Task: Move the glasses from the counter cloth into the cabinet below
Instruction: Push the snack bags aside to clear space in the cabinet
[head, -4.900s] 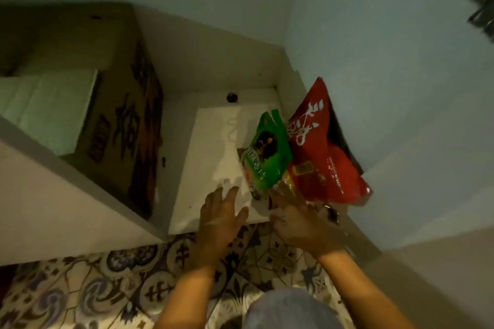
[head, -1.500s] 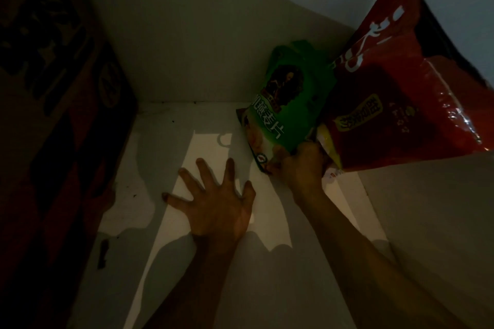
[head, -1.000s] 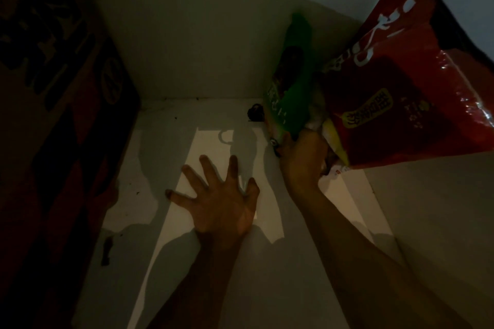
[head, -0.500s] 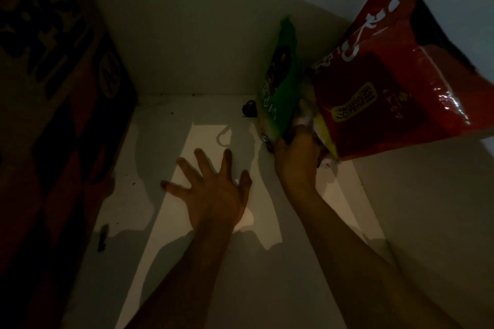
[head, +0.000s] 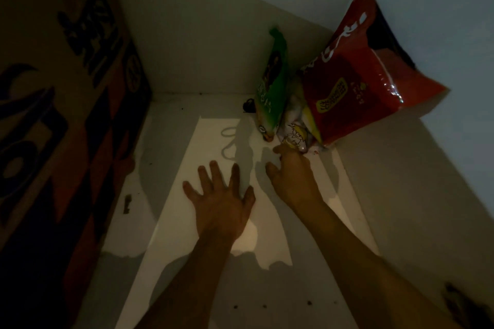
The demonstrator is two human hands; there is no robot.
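We are keeping our left hand [head: 223, 207] open flat on the cabinet floor [head: 171, 222], our right hand [head: 290, 176] loosely open and empty beside the snack bags [head: 355, 83] ahead, and no glasses are standing here yet.

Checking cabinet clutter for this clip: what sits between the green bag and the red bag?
In the head view, a small pale packet with a cartoon print is wedged between the green bag and the red bag.

We see a dim, grainy view: one light strip crosses the white cabinet floor [head: 213, 139], sharp arm shadows, glare on the glossy red packet [head: 374, 83].
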